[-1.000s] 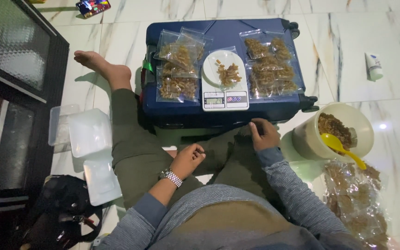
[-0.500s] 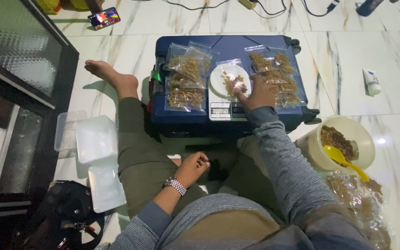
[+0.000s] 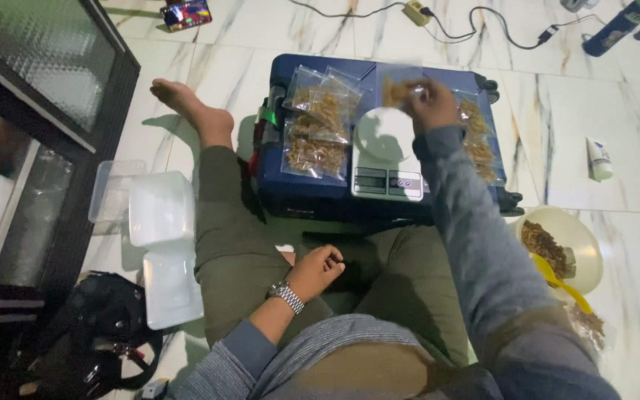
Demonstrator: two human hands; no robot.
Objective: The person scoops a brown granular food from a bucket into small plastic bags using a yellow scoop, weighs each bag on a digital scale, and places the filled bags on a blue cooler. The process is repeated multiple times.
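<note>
My right hand (image 3: 431, 102) is stretched out over the blue suitcase (image 3: 320, 194) and grips a small clear bag of brown snack (image 3: 398, 90), lifted just above the white kitchen scale (image 3: 385, 152), whose round plate is bare. My left hand (image 3: 318, 268) rests loosely curled on my lap, holding nothing, with a metal watch on the wrist. Several filled clear bags (image 3: 318, 130) lie on the suitcase left of the scale, and more bags (image 3: 477, 144) lie to its right, partly hidden by my arm.
A cream bowl (image 3: 575, 241) of brown snack with a yellow scoop stands at my right. Clear plastic containers (image 3: 158, 222) lie on the marble floor at my left, beside a dark cabinet (image 3: 31, 126). A black bag (image 3: 98, 333) is near left. Cables and a phone lie beyond the suitcase.
My right hand went from my lap to the scale, then lifted the bag of snack off the plate. The left hand stayed on my lap.
</note>
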